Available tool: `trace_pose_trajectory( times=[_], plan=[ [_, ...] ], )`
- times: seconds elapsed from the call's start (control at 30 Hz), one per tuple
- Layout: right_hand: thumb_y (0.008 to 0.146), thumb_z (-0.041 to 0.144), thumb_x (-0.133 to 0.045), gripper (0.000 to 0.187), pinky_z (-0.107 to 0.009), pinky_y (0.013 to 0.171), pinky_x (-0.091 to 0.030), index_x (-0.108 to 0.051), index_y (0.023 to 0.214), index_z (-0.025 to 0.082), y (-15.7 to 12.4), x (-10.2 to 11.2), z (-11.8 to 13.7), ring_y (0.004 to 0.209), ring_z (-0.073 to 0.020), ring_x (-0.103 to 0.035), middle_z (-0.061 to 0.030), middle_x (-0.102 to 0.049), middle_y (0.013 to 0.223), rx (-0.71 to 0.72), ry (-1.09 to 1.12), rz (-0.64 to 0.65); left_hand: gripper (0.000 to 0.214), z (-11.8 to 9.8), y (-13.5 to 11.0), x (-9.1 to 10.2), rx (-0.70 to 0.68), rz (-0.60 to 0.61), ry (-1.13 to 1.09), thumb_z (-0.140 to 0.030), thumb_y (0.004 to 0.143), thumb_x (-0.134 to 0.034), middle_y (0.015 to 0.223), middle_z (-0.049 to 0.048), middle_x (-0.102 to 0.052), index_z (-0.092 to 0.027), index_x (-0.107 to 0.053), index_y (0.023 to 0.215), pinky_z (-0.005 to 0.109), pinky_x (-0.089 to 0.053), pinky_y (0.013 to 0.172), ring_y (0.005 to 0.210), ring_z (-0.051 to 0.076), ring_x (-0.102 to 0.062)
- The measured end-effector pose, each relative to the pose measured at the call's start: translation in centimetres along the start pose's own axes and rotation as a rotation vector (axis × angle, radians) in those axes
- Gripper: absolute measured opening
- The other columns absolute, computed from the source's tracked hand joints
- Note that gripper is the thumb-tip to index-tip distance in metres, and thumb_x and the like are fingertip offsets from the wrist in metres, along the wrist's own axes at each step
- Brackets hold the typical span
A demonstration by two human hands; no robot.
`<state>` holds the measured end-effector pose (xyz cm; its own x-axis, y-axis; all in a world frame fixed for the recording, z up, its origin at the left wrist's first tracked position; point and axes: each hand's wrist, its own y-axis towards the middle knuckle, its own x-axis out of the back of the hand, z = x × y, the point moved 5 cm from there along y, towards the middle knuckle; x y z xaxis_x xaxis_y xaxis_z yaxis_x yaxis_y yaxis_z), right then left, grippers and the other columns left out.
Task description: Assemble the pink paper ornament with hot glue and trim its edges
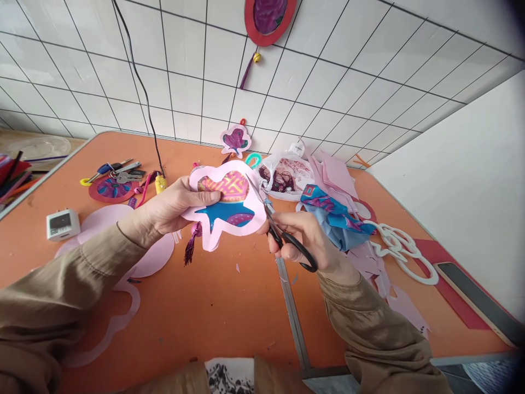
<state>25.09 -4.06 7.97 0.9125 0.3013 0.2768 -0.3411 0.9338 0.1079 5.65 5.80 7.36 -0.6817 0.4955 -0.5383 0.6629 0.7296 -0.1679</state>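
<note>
My left hand [172,210] grips a pink gourd-shaped paper cutout [227,205] with patterned pink and blue fabric in its window, held above the orange table [213,312]. A purple tassel [191,249] hangs from its lower left edge. My right hand [305,241] is closed on black-handled scissors [283,235], whose blades reach up to the cutout's right edge.
Pink paper offcuts [123,235] lie at the left with a white timer [62,223], keys [118,172] and a red round ornament [110,190]. Blue fabric [334,216], a plastic bag [287,175], white cutouts [404,249] and a phone [476,301] sit at the right. A tiled wall stands behind.
</note>
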Motion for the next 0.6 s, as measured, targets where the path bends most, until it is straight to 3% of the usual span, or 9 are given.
trace_pose_trajectory(
  times=[0.13,0.23,0.4,0.6],
  plan=[
    [0.079,0.07,-0.075,0.061,-0.024,0.048,-0.038,-0.07,0.098,0.012,0.2,0.2,-0.1,0.054,-0.0105,-0.05,-0.0001,-0.059,0.063,0.071,0.008,0.001,0.033,0.4,0.1,0.1,-0.042,-0.052,-0.008,-0.021,0.047,-0.104,0.071,0.0058,-0.08,-0.012,-0.082,0.071,0.022,-0.067,0.06,0.061,0.018,-0.076],
    [0.081,0.067,-0.075,0.058,-0.024,0.048,-0.039,-0.071,0.1,0.012,0.4,0.5,-0.6,0.053,-0.0106,-0.051,0.0,-0.06,0.062,0.126,-0.009,0.002,0.033,0.6,0.1,0.1,-0.093,-0.063,-0.003,-0.021,0.051,-0.103,0.077,0.0068,-0.081,-0.013,-0.083,0.076,0.027,-0.069,0.068,0.07,0.021,-0.078],
    [0.078,0.069,-0.076,0.061,-0.025,0.049,-0.038,-0.073,0.099,0.012,0.5,0.7,-0.9,0.052,-0.0102,-0.05,0.0005,-0.059,0.063,0.107,-0.015,-0.026,0.029,1.1,0.2,0.6,-0.142,-0.054,0.005,-0.022,0.059,-0.099,0.081,0.0085,-0.082,-0.013,-0.084,0.082,0.028,-0.068,0.071,0.074,0.023,-0.079],
    [0.076,0.074,-0.075,0.066,-0.025,0.05,-0.038,-0.074,0.099,0.012,0.4,0.7,-1.0,0.056,-0.0109,-0.049,-0.0003,-0.058,0.066,0.078,-0.063,-0.064,0.029,1.4,0.4,1.0,-0.133,-0.066,-0.011,-0.022,0.058,-0.099,0.08,0.0075,-0.081,-0.013,-0.083,0.082,0.027,-0.068,0.068,0.072,0.022,-0.078]
  ],
)
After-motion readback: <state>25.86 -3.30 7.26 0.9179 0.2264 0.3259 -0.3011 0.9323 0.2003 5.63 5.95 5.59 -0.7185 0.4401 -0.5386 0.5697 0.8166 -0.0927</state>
